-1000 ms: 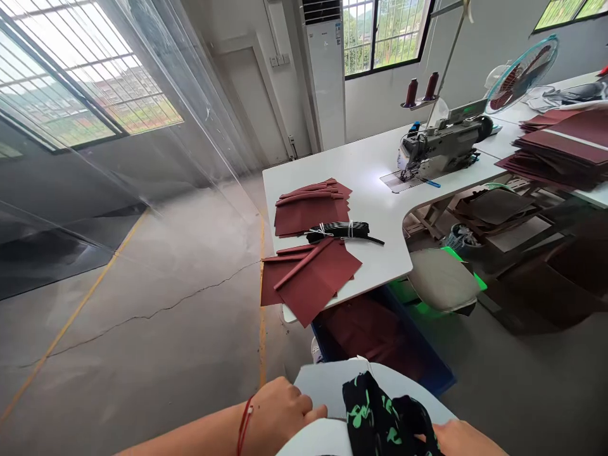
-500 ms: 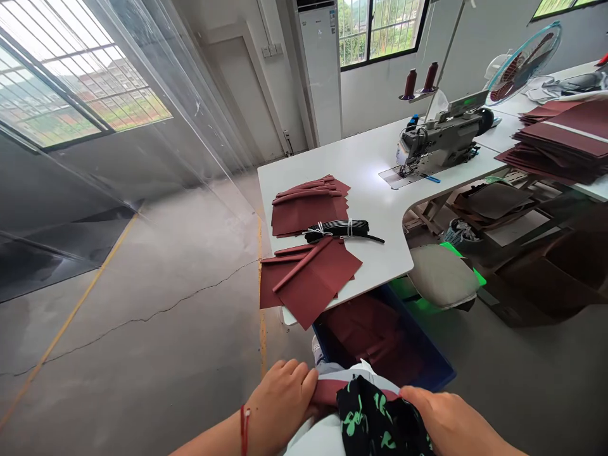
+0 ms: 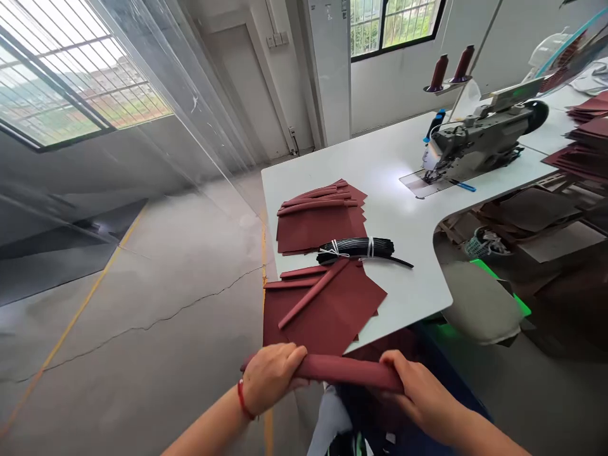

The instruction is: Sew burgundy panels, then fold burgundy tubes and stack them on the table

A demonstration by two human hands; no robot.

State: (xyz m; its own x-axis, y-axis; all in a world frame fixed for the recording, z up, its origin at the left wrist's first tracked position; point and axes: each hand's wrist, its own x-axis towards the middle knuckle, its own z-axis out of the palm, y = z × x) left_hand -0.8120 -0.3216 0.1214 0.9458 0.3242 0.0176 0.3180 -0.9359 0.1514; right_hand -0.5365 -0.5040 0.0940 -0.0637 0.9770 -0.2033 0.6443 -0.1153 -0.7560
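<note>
My left hand (image 3: pixel 272 377) and my right hand (image 3: pixel 412 389) are both closed round the ends of a rolled maroon fabric piece (image 3: pixel 349 372), held level just in front of the white table's (image 3: pixel 399 209) near corner. Right beyond the roll lies a stack of flat maroon fabric pieces (image 3: pixel 327 307) with rolled edges, overhanging the table edge. A second maroon stack (image 3: pixel 320 215) lies farther back. Between the two stacks rests a tied bundle of black cord (image 3: pixel 358 248). A red string circles my left wrist.
A sewing machine (image 3: pixel 479 139) with two thread cones (image 3: pixel 449 68) stands at the table's far right. More maroon stacks (image 3: pixel 586 136) lie beyond it. A padded stool (image 3: pixel 479 310) sits in the table's cut-out. Clear plastic sheeting (image 3: pixel 142 126) hangs at left over a concrete floor (image 3: pixel 142 316).
Both hands have lifted the rolled maroon piece from my lap up toward the table's near corner. The view has moved closer to the table.
</note>
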